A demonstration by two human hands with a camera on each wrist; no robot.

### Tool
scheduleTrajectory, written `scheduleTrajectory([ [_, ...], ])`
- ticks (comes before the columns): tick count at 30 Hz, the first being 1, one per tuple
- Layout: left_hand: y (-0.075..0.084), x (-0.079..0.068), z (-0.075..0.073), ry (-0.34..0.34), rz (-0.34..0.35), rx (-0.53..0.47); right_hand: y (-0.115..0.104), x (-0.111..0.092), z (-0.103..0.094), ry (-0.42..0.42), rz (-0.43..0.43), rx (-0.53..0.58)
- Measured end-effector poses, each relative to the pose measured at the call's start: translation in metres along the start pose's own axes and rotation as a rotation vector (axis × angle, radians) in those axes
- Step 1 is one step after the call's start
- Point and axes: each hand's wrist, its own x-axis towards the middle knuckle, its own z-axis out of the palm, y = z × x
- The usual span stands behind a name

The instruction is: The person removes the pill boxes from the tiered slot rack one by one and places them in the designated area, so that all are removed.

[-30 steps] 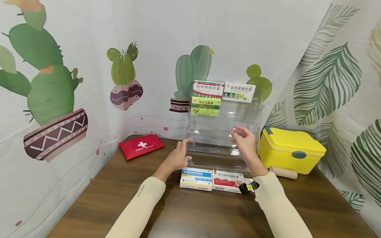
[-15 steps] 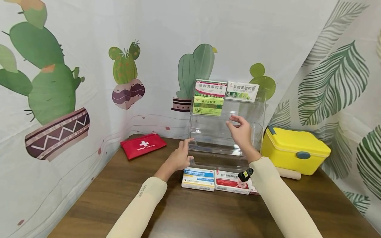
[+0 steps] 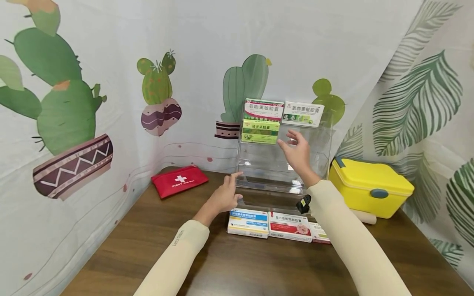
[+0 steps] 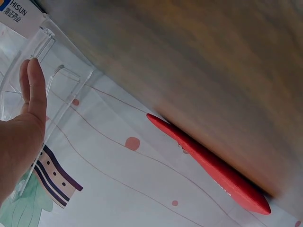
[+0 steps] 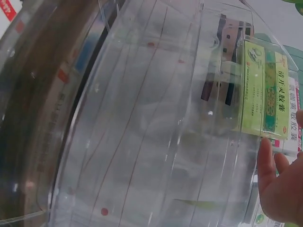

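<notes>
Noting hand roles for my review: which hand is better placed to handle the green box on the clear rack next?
Probably the right hand: its thumb is beside the green box, and it holds nothing. The left hand is lower, at the left side of the clear rack.

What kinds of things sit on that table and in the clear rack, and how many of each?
Clear display rack: 1
Medicine boxes seen in the rack: 3
Medicine boxes in front of the rack: 3
Red first aid kit pouch: 1
Yellow lidded box: 1
Beige roll: 1
Total visible: 10
</notes>
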Motion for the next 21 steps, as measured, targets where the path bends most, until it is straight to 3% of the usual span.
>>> scheduleTrajectory([
  [4,0.001,0.001,0.001,-0.004,0.003,-0.004,-0.001,0.006,0.000,0.000,-0.011,-0.013],
  [11,0.000,0.001,0.001,-0.004,0.007,0.013,-0.008,0.021,0.000,-0.109,0.015,-0.090],
  [21,-0.001,0.001,-0.001,0.004,0.011,0.015,-0.012,0.041,0.006,-0.219,0.098,-0.035],
])
